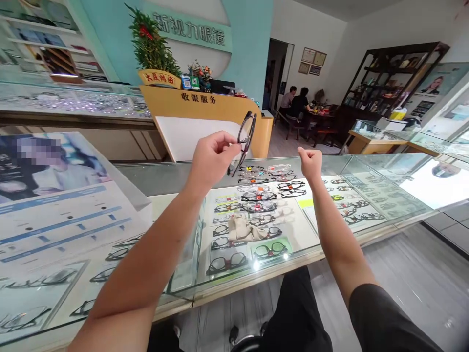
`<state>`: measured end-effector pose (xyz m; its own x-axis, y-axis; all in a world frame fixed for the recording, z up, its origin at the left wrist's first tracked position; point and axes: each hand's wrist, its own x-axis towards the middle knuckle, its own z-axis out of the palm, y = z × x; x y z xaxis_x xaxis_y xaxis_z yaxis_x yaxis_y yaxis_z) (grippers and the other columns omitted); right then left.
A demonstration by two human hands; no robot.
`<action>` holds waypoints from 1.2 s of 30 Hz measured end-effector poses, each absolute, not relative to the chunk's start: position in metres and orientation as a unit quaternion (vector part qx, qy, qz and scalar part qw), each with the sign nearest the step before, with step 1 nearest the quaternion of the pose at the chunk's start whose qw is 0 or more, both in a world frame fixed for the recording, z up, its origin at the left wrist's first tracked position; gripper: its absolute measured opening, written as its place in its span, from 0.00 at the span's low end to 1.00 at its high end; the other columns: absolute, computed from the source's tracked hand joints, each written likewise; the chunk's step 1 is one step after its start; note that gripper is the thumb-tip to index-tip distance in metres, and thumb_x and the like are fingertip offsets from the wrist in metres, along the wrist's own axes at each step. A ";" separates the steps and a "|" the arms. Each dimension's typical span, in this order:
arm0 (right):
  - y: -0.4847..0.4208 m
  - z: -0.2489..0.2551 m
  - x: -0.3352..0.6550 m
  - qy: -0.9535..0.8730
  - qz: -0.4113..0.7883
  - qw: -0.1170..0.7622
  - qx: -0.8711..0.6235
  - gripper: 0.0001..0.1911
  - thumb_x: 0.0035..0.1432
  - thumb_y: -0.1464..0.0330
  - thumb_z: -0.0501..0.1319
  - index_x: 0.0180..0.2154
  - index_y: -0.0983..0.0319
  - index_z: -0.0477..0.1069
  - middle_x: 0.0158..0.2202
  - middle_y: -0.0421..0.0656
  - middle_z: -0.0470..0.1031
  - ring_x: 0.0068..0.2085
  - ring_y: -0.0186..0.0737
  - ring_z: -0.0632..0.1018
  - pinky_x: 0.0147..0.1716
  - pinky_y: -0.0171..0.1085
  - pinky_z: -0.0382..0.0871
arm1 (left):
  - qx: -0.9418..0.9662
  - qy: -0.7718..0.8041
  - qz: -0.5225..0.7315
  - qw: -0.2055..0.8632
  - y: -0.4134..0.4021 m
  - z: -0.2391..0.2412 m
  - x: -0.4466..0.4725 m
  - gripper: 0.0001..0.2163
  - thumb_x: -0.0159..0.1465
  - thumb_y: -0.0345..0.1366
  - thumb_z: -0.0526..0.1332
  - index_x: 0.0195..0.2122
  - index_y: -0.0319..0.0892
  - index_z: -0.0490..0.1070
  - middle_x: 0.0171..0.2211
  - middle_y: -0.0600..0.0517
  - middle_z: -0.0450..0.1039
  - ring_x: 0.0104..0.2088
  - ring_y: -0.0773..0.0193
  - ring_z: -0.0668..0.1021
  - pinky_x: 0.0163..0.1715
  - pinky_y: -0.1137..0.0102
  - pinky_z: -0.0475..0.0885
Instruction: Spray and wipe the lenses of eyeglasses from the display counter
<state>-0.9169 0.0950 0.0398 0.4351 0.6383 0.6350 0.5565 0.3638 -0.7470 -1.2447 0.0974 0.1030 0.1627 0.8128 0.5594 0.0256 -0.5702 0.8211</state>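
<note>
My left hand pinches a pair of dark-framed eyeglasses, raised above the glass display counter. The glasses are turned nearly edge-on, lenses to the right. To their right, my right hand hovers over the counter in a loose fist, thumb up, with nothing visible in it. Between and below my hands lies a crumpled beige cloth. Around it are rows of eyeglasses, several with orange or red tags; whether some rest on top of the glass or inside I cannot tell.
A large printed display board stands on the counter at left. Beyond is a wooden cashier desk with a leafy plant. Two people sit at a table further back. A dark shelf stands at right.
</note>
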 end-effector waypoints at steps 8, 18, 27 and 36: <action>0.125 -0.026 -0.841 -0.354 0.121 0.696 -0.613 0.33 0.73 0.55 0.62 0.23 0.52 0.44 0.20 0.32 0.44 0.26 0.32 0.48 0.26 0.41 0.45 | 0.782 0.373 0.410 0.287 0.092 0.086 -1.228 0.11 0.60 0.49 0.74 0.31 0.49 0.81 0.19 0.59 0.50 0.22 0.65 0.55 0.26 0.66 0.48; 0.139 -0.038 -0.821 -0.302 0.289 0.728 -0.544 0.35 0.74 0.38 0.52 0.24 0.51 0.44 0.19 0.31 0.44 0.21 0.33 0.50 0.21 0.36 0.46 | 0.871 0.391 0.148 0.259 0.064 0.056 -1.164 0.12 0.62 0.52 0.69 0.33 0.50 0.82 0.18 0.57 0.61 0.20 0.61 0.63 0.27 0.66 0.52; 0.133 -0.034 -0.812 -0.333 0.326 0.743 -0.480 0.39 0.74 0.34 0.47 0.23 0.53 0.41 0.19 0.33 0.40 0.21 0.34 0.43 0.21 0.40 0.39 | 0.925 0.356 0.010 0.131 0.081 0.016 -1.058 0.08 0.65 0.42 0.68 0.41 0.49 0.87 0.42 0.49 0.89 0.46 0.50 0.86 0.33 0.65 0.65; 0.139 -0.036 -0.814 -0.354 0.320 0.723 -0.500 0.37 0.77 0.39 0.46 0.23 0.54 0.42 0.19 0.34 0.39 0.20 0.34 0.44 0.22 0.40 0.37 | 0.925 0.371 -0.032 0.076 0.082 -0.005 -1.037 0.12 0.67 0.37 0.65 0.46 0.45 0.88 0.47 0.42 0.90 0.51 0.44 0.88 0.43 0.62 0.76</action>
<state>-0.8139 0.1392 -0.0358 0.5440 0.8168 0.1920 -0.1087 0.2955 -0.9491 -1.0372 0.0823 -0.0050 0.7225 0.6815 -0.1159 0.6913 -0.7130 0.1174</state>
